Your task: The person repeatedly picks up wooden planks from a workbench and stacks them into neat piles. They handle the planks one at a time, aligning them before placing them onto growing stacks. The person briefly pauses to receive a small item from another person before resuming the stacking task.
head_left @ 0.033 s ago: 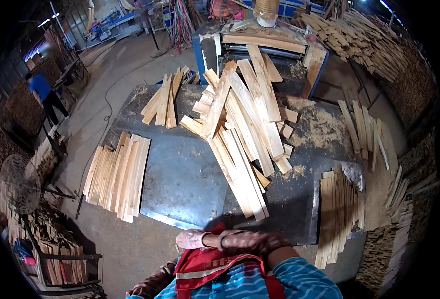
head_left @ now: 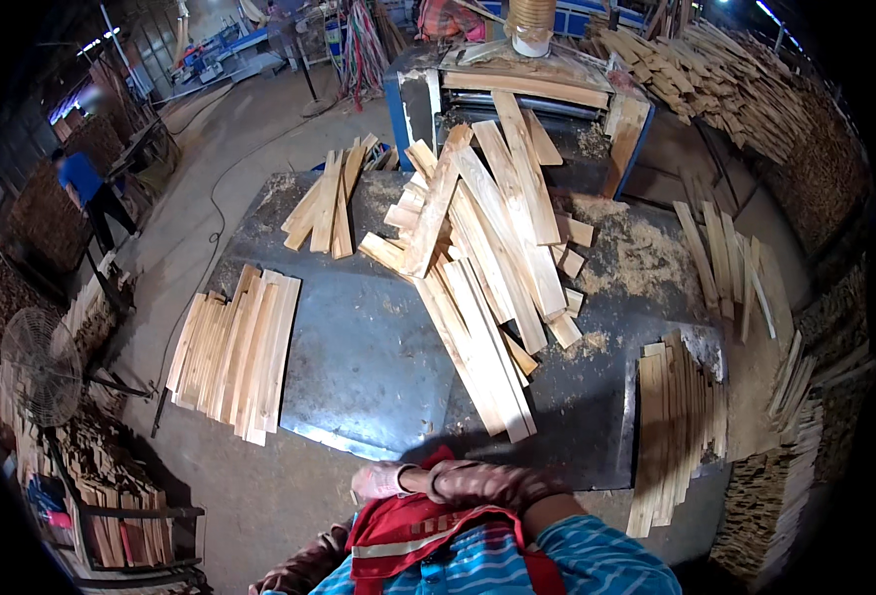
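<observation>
My right forearm, in a patterned brown sleeve (head_left: 492,486), lies across the front of my body toward the left. At its end my right hand (head_left: 378,480), in a pale pinkish glove, rests by the upper edge of a red apron (head_left: 413,535). Its fingers are too unclear to tell whether it holds anything. Only the sleeve of my left arm (head_left: 304,563) shows at the lower edge; my left hand is hidden. Beyond my hands, long wooden boards (head_left: 487,347) lie in a crossed heap on a dark metal table (head_left: 358,347).
A neat row of boards (head_left: 234,352) overhangs the table's left edge, another stack (head_left: 666,431) the right. A blue-sided machine (head_left: 527,74) stands at the far end. Sawdust (head_left: 646,258) covers part of the table. A fan (head_left: 39,367) and a person in blue (head_left: 86,183) are at left.
My right sleeve has shifted slightly to the left. The boards lie as before.
</observation>
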Demonstrator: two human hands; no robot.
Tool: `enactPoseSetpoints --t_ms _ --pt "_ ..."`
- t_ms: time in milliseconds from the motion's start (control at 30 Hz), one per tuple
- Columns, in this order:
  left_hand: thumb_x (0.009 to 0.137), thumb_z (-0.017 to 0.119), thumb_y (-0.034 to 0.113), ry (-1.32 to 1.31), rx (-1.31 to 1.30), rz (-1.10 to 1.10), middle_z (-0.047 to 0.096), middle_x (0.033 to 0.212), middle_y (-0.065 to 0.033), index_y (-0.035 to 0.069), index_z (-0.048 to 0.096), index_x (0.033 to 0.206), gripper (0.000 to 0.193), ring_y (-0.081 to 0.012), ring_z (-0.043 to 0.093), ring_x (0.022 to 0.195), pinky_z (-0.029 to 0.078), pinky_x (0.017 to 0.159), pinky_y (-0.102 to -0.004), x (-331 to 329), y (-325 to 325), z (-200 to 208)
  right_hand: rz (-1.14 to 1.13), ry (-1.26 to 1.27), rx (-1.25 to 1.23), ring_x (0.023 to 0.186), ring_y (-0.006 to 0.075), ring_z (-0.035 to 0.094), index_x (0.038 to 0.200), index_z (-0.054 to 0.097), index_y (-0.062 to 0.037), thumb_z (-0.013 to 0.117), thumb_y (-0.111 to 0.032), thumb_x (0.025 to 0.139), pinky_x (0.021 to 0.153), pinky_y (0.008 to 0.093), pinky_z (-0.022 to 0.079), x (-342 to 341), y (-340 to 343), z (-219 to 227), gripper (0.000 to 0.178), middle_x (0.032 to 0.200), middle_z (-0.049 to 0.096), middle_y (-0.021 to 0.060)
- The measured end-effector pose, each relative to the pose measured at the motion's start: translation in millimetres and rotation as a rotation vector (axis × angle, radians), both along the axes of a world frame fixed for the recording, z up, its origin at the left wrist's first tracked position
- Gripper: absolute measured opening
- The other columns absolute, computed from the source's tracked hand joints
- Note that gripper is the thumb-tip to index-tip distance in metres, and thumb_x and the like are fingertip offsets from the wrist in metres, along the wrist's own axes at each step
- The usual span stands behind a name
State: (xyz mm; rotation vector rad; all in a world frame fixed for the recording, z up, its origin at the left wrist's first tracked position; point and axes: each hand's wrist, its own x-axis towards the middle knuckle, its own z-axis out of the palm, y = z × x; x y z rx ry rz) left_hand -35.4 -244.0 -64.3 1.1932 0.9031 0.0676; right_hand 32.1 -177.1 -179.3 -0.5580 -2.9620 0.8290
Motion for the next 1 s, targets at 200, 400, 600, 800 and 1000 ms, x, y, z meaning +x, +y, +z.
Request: enactPoseSetpoints --t_ms 200,400,600,800,1000 --pt "0.094 0.060 0.022 0.018 -0.221 0.257 0.069 0.107 -0.0066 0.002 0.070 0.109 0.027 -0.0232 0.063 0.101 0.051 0.089 -0.0333 -62 -56 32 0.068 -0.068 -0.785 0.101 0.0316 0.069 0.106 0.075 -0.0111 0.061 -0.039 0.085 0.088 0.0424 0.050 6 -41 -28 0.037 0.107 0.072 0.0181" --pt "0.094 0.059 0.022 0.014 -0.316 0.496 0.070 0.110 -0.0057 0.002 0.071 0.111 0.028 -0.0221 0.063 0.103 0.051 0.091 -0.0324 -92 -71 74 0.180 -0.216 -0.695 0.105 0.0356 0.067 0.113 0.071 -0.0113 0.060 -0.041 0.085 0.091 0.0450 0.049 22 -27 33 0.042 0.114 0.069 0.0189" --pt "0.096 0.057 0.022 0.315 0.025 0.823 0.072 0.097 -0.0064 0.005 0.072 0.106 0.025 -0.0206 0.066 0.086 0.052 0.077 -0.0323 -155 -54 -7 0.160 -0.190 -0.221 0.096 0.0350 0.070 0.103 0.075 -0.0064 0.061 -0.027 0.083 0.083 0.0458 0.055 6 -13 20 0.031 0.104 0.072 0.0182" --pt "0.095 0.057 0.028 0.043 -0.199 0.398 0.070 0.115 -0.0153 0.002 0.063 0.126 0.041 -0.0274 0.064 0.109 0.051 0.094 -0.0378 -132 -36 -107 -0.139 0.257 -0.201 0.098 0.0344 0.065 0.102 0.069 -0.0047 0.051 -0.027 0.092 0.086 0.0415 0.051 72 50 15 0.030 0.108 0.069 0.0155" --pt "0.091 0.059 0.035 0.323 0.169 -0.350 0.069 0.115 -0.0203 0.005 0.064 0.124 0.045 -0.0336 0.064 0.110 0.050 0.094 -0.0427 -161 15 -139 -1.118 0.097 -0.691 0.092 0.0292 0.067 0.108 0.070 -0.0077 0.052 -0.041 0.095 0.084 0.0373 0.050 187 86 81 0.040 0.100 0.072 0.0134"
